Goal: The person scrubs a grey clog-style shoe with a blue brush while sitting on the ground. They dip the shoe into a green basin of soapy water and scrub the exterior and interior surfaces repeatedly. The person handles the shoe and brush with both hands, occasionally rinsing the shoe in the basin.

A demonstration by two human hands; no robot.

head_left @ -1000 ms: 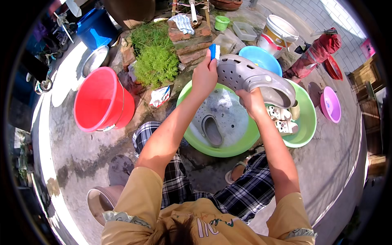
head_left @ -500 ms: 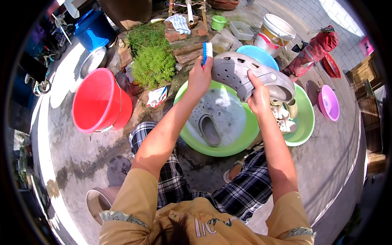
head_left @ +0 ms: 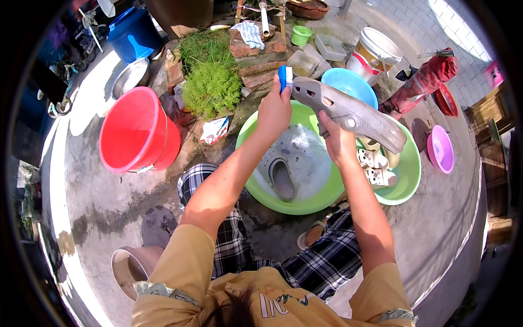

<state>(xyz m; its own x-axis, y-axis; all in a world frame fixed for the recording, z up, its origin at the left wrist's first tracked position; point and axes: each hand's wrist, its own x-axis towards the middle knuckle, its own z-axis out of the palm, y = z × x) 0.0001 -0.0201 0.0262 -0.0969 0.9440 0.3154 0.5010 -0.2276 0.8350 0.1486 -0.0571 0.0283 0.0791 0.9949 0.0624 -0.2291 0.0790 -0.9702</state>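
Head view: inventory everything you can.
Brush: 1, blue-white, left hand
Held clog: 1, grey, right hand
Large basins: 2, green, centre
Soaking clog: 1, grey, left basin
Patterned shoes: at least 2, pale, right basin
Bucket: 1, red, left
Round basin: 1, blue, beyond held clog
Small basin: 1, purple, far right
Tub: 1, blue, upper left
Metal basin: 1, silver, upper left
Cloth: 1, blue-white, on bricks
Plants: count unclear, green, upper centre
Tall bucket: 1, white, upper right
Shirt: 1, tan, bottom
Trousers: 1 pair, plaid, bottom
Hands: 2, bare, centre
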